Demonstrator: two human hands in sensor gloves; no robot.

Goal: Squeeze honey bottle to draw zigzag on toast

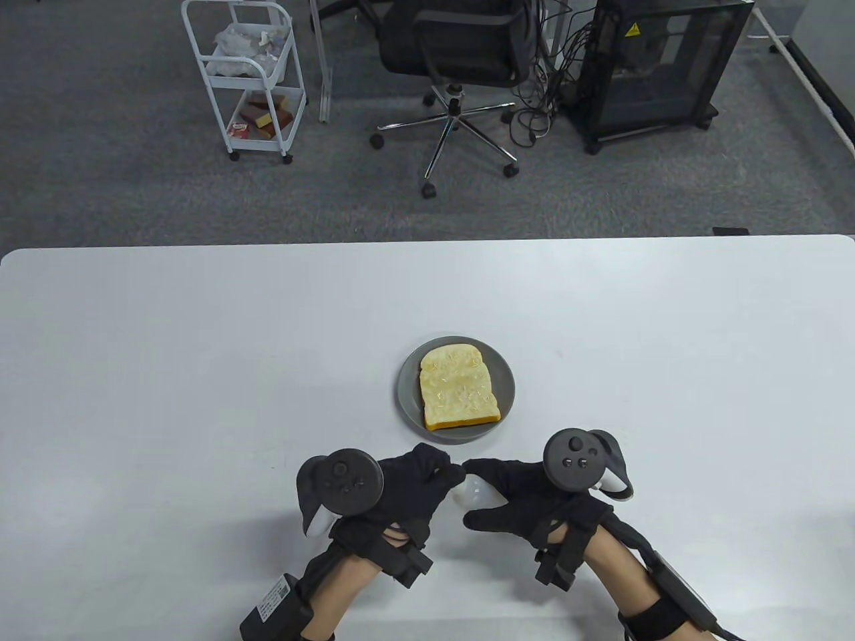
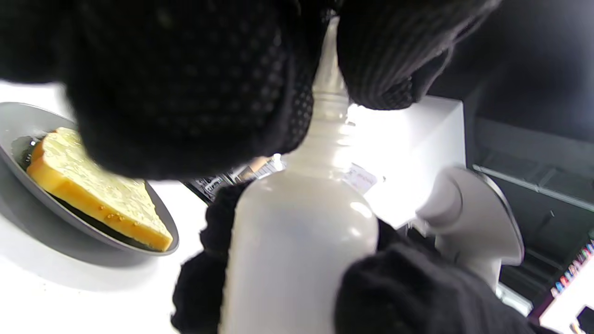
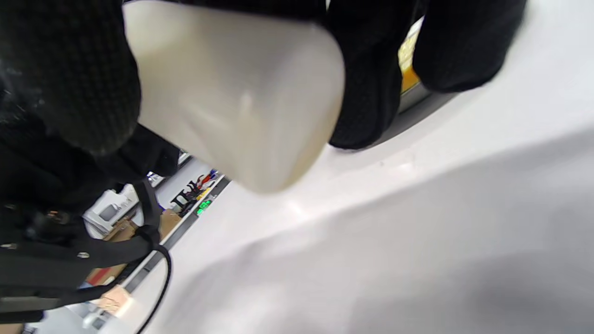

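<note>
A white honey bottle [image 2: 297,241] fills the frame's centre, gloved fingers [image 2: 185,83] at its nozzle; toast [image 2: 93,190] lies on a grey plate [image 2: 28,204] at left.

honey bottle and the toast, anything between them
Only bare white table and the near rim of the grey plate separate the honey bottle from the toast, per the table view.

left hand [image 1: 407,491], right hand [image 1: 528,497]: black knit gloves | grey trackers | bare forearms, black straps, perhaps cabled
</note>
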